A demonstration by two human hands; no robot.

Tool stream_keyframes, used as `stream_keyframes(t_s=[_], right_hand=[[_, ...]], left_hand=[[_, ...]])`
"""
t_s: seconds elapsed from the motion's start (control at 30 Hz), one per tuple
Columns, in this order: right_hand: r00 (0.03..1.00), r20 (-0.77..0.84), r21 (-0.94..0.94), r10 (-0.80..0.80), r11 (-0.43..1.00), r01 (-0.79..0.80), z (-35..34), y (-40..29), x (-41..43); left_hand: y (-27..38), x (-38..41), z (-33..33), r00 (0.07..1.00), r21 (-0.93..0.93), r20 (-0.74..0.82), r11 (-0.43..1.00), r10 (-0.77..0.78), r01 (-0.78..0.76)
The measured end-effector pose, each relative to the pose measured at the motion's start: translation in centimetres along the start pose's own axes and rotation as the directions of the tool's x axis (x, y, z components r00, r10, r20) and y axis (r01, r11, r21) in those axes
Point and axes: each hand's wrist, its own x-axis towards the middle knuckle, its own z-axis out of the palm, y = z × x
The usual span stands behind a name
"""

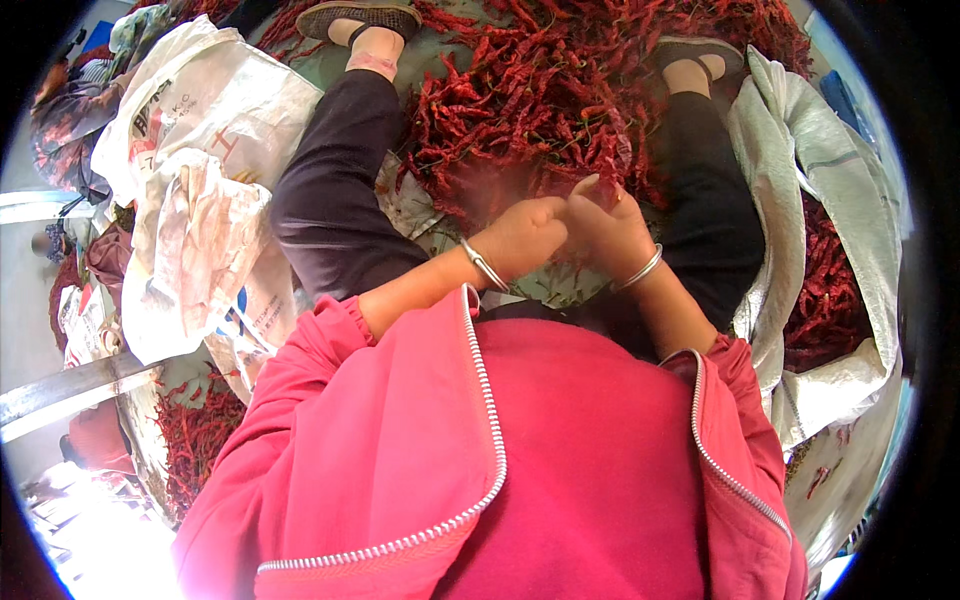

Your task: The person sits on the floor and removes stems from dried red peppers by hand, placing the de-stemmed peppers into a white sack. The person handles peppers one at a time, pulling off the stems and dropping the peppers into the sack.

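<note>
A heap of dried red chili peppers point(540, 97) covers the floor between my outstretched legs, some with pale stems. My left hand point(525, 236) is curled at the near edge of the heap, its fingertips close to the other hand. Motion blur hides whether it pinches anything. Close beside it, my right hand point(619, 229) has thumb and fingers around a dried red chili point(604, 196), partly hidden and blurred. Both wrists wear a silvery bangle. Below the hands, loose stems and scraps point(566, 279) lie on the pale floor.
On the right an open white woven sack point(832, 165) holds more red chilies point(823, 292). Crumpled white woven sacks point(225, 112) bearing writing lie on the left. Another chili pile point(199, 427) sits at lower left, near a pale bar point(75, 390). Floral cloth point(71, 139) shows at the left rim.
</note>
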Motion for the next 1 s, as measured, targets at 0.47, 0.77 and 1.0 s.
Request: stream_keyframes(t_s=[0.47, 0.77, 1.0], right_hand=[[0.966, 0.195, 0.401, 0.17, 0.885, -0.237, -2.1, 0.6, 1.5], [0.996, -0.059, 0.672, 0.063, 0.741, -0.007, -6.2, -1.2, -0.2], [0.99, -0.094, 0.641, 0.106, 0.767, -0.021, -6.2, 0.2, 0.3]], left_hand=[[0.0, -0.9, 0.8, 0.833, 0.587, 0.505, 0.617, 0.226, -0.524], [-4.3, 3.0, -1.6, 0.984, 0.966, 0.179, 0.195, -0.016, -0.173], [-6.2, 4.3, -2.2, 0.982, 0.988, 0.102, 0.132, -0.159, -0.081]])
